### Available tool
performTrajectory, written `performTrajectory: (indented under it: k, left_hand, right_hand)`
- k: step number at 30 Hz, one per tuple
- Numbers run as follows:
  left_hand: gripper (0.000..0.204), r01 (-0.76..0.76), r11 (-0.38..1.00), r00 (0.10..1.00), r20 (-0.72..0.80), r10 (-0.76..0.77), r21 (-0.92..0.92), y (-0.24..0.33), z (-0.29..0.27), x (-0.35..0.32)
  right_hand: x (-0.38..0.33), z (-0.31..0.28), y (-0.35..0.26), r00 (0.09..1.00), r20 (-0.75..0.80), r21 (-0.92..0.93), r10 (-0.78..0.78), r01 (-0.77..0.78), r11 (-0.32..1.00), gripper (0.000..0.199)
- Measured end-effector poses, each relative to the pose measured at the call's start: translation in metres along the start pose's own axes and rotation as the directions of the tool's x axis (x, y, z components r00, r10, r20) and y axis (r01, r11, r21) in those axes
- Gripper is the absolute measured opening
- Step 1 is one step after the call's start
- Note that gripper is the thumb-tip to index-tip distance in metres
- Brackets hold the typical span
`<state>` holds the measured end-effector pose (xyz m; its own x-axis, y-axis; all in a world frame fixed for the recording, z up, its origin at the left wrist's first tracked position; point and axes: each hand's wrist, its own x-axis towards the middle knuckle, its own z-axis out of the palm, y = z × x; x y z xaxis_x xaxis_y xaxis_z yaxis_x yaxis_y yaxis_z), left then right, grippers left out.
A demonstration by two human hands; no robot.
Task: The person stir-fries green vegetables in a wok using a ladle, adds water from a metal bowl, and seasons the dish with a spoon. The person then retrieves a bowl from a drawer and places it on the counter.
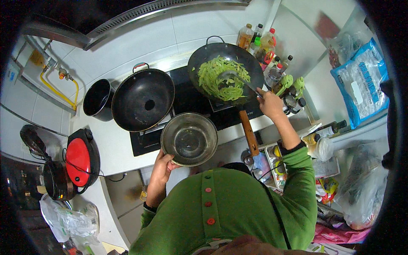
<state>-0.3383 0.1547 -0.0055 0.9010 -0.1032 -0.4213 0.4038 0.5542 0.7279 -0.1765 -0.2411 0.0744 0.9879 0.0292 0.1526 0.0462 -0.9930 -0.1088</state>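
My left hand (163, 168) grips the near left rim of a metal bowl (189, 135), tilted in front of my body, with nothing but a wet sheen inside. My right hand (270, 104) is closed round the handle of a spatula (243, 79), whose head rests among pale green vegetable strips (212, 78). Those strips lie in a black wok (255, 70) on the right side of the cooktop (180, 85). The wok's wooden handle (249, 134) points toward me, just below my right hand. Whether the spatula's head is flat or hollow is hard to make out.
A large black pan (144, 102) sits at the cooktop's left, beside a dark pot (97, 100). Farther left are a red electric appliance (78, 157) and a small saucepan (59, 180). Sauce bottles (245, 36) crowd the right corner. A yellow gas hose (57, 91) runs along the left wall.
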Motion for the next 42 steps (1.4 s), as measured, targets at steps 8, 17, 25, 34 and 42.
performTrajectory:
  k: [8,17,25,34,42]
  left_hand:
    - [0.047,-0.015,1.000,0.998,0.064,0.015,-0.001,0.007,-0.005,-0.004]
    - [0.051,0.041,0.999,0.997,0.071,-0.042,0.015,0.009,-0.021,0.007]
    - [0.048,0.082,0.993,0.983,0.158,-0.094,0.081,0.016,-0.018,0.010]
    - [0.035,0.044,0.989,0.999,-0.020,-0.042,0.143,-0.003,0.003,0.008]
    - [0.046,-0.032,0.999,0.989,-0.146,0.032,0.008,-0.038,0.064,-0.013]
  right_hand:
    - [0.018,0.037,-0.014,0.999,-0.054,0.069,0.004,0.000,0.998,0.041]
    - [-0.031,0.013,0.000,0.995,-0.102,-0.018,0.011,-0.013,1.000,0.048]
    - [-0.031,0.055,-0.023,0.988,0.034,0.251,0.148,-0.152,0.956,0.039]
    - [-0.046,0.076,0.117,0.924,-0.200,0.504,0.327,-0.190,0.843,0.038]
    - [-0.008,0.122,0.249,0.751,-0.206,0.417,0.627,-0.512,0.750,0.081]
